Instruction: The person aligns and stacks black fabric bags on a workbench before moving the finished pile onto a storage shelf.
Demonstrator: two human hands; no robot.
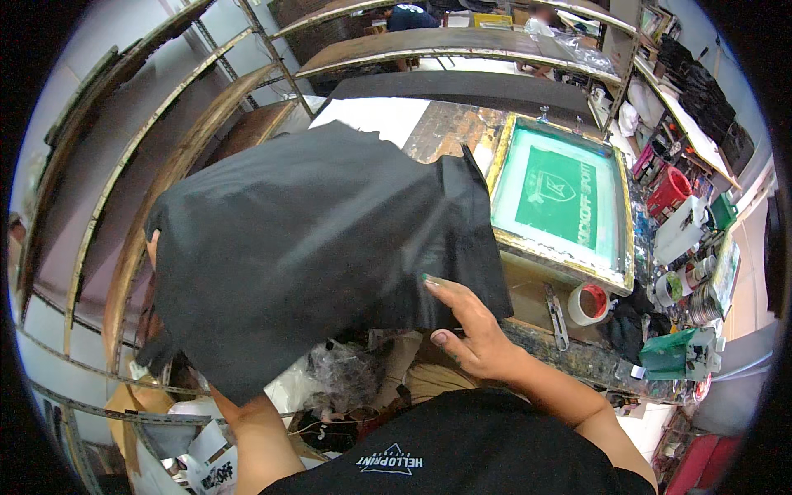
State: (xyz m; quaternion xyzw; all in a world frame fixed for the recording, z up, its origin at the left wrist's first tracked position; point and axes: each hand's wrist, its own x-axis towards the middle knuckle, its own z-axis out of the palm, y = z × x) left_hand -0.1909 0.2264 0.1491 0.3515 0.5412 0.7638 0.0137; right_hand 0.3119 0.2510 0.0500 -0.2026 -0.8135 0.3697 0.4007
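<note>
A wide sheet of black fabric [305,239] hangs in front of me, its far part reaching over the table and its near corner drooping toward my left forearm. At its left edge a bit of my left hand [153,247] shows; the rest is behind the fabric, and the hand seems to hold that edge. My right hand [474,330] is at the fabric's lower right edge, thumb and fingers apart, fingertips against or just over the cloth. Green smears mark its fingers. Right of the fabric lies a framed printing screen [557,198] with a green mesh and a pale design.
A white tub of red ink [589,304] and a metal-edged tool [556,318] sit near the screen's lower edge. Shelving racks [132,165] curve along the left. Containers, a red bucket [670,191] and a green box [668,353] crowd the right. Other people work far back.
</note>
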